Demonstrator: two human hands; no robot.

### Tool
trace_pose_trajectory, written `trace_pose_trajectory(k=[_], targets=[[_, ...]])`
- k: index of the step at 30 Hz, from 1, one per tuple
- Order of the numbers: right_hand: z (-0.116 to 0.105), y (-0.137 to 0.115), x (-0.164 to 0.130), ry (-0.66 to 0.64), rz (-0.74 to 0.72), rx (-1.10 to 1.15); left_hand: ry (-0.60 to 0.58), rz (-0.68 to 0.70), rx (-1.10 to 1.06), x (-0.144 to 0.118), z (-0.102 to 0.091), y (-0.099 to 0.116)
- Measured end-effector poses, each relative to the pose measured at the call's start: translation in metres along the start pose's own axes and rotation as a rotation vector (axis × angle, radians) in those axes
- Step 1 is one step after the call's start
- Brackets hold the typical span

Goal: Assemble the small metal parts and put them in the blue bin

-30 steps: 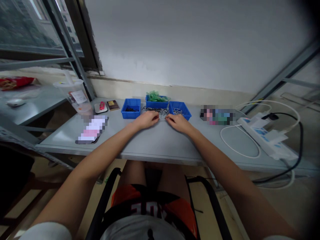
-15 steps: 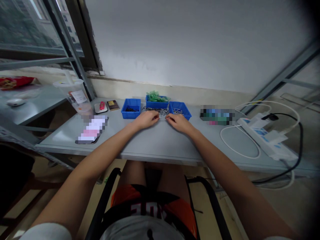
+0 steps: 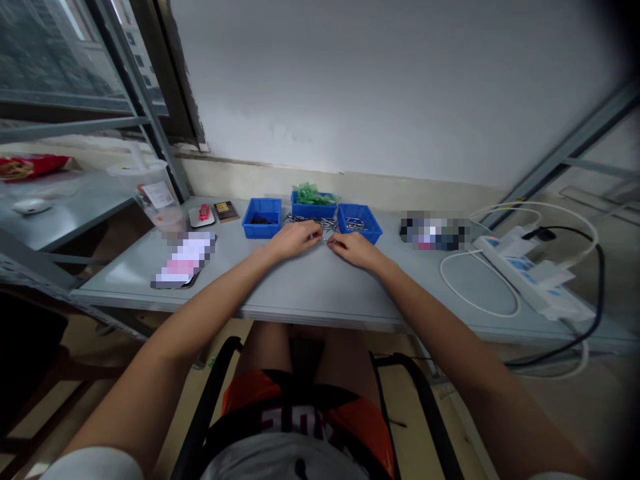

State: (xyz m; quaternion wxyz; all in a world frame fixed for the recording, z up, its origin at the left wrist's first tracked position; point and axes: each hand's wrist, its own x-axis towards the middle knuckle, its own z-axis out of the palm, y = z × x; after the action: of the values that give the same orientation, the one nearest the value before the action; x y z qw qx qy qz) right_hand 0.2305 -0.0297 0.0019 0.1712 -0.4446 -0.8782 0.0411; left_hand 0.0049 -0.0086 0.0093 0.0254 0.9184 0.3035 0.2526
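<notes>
My left hand (image 3: 299,238) and my right hand (image 3: 354,247) meet over the desk, fingertips almost touching. Both are closed in a pinch, and a tiny shiny bit shows between them, too small to name. Just beyond lies a loose pile of slim metal pieces (image 3: 327,224). Three blue bins stand around the pile. The left bin (image 3: 263,231) holds small dark pieces, the right bin (image 3: 373,233) holds silvery metal pieces, and the back bin (image 3: 314,209) is heaped with green plastic packets (image 3: 309,193).
On the left are a phone (image 3: 183,260), a lidded drink cup (image 3: 159,197), a small white dish (image 3: 201,217) with a red item and a dark little box (image 3: 227,211). A blurred-out object (image 3: 434,235), a power strip (image 3: 543,283) and looping cables lie on the right.
My right hand has moved slightly left and my left hand slightly right, so the fingertips are closer together. The bins and other items stay where they were.
</notes>
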Motion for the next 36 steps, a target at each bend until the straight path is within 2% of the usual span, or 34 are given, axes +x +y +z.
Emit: trace_pose_trajectory(k=[4,7,14,21,25,27,32,36], targets=[[-0.0028,0.0023,-0.0001,0.089,0.022,-0.011,0.012,-0.046,0.038,-0.0004,0.0011,-0.0031],[-0.0028,0.0014,-0.0007,0.169,0.011,0.001,-0.033,-0.073,0.062,-0.0003,0.0025,-0.0043],[-0.0015,-0.0058,-0.0022,0.186,-0.032,0.02,-0.168,-0.025,0.013,0.0006,0.0045,0.0004],[-0.0027,0.0007,-0.0002,0.146,0.016,-0.014,-0.084,-0.112,0.081,-0.0003,-0.0004,0.0014],[-0.0026,0.0007,-0.0002,0.227,0.013,0.024,-0.074,-0.132,0.1,-0.0001,-0.0016,0.0024],[-0.0019,0.0007,-0.0005,0.234,-0.003,0.036,-0.077,-0.135,0.105,0.0,-0.0006,0.0017],[0.0004,0.0014,-0.0013,0.143,-0.104,0.043,-0.07,-0.12,0.105,-0.0001,0.0022,-0.0012],[0.0011,0.0005,-0.0014,0.151,-0.116,0.04,-0.091,-0.131,0.109,-0.0002,0.0018,-0.0013]])
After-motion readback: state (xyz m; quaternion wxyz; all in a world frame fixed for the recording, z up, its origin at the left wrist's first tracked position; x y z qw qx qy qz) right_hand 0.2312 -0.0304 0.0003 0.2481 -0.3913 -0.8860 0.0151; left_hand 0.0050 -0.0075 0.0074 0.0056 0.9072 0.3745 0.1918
